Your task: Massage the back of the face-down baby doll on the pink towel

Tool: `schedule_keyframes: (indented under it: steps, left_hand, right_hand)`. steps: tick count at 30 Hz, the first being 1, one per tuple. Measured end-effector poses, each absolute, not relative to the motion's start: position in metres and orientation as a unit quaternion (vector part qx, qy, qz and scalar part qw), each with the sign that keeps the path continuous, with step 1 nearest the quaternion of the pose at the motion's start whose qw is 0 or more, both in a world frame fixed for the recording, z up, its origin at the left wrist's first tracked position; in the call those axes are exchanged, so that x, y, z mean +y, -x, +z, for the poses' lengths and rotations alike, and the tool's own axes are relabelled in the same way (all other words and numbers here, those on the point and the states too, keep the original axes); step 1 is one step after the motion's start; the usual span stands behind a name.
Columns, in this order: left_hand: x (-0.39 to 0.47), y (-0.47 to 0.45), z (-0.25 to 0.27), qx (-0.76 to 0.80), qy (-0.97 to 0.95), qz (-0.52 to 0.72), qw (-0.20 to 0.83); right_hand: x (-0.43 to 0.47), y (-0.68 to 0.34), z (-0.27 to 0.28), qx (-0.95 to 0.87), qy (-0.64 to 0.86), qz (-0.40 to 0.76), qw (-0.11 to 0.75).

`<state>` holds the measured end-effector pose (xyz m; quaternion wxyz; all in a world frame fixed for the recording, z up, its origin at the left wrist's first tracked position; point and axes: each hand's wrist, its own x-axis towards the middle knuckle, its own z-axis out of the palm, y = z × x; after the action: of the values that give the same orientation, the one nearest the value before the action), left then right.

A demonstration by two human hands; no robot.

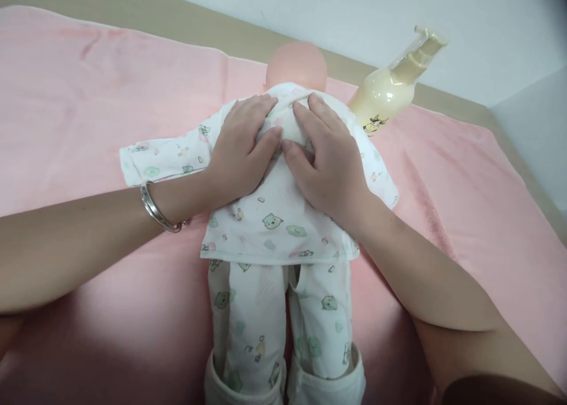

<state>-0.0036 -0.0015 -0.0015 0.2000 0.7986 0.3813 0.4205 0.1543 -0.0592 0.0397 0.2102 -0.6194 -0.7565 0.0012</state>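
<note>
A baby doll (296,64) lies face down, its bare head pointing away from me. It wears a white long-sleeved top (283,228) and matching trousers (254,316), both printed with small green animals. My left hand (243,145) rests flat on the left side of the doll's upper back, thumb angled toward the middle. On the right side of the upper back lies my right hand (330,157), fingers stretched out. The two thumb tips are close together near the spine. Both hands touch the top's fabric and grasp nothing. The doll's face is hidden.
A pink blanket (71,98) is spread under the doll over a beige surface (146,9). A cream pump bottle (383,95) with a cow picture stands just right of the doll's head. Behind is a white wall (332,9). A silver bangle (155,207) circles my left wrist.
</note>
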Motion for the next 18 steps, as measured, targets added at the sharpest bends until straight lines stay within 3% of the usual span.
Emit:
schedule_keyframes:
  steps: [10, 18]
  left_hand:
    - [-0.001, 0.001, 0.004, 0.375, -0.813, 0.406, 0.182]
    - [0.0, 0.0, 0.006, 0.361, -0.828, 0.404, 0.149]
  right_hand:
    - [-0.065, -0.147, 0.051, -0.738, 0.652, -0.026, 0.172]
    - [-0.062, -0.149, 0.049, -0.756, 0.616, -0.03, 0.218]
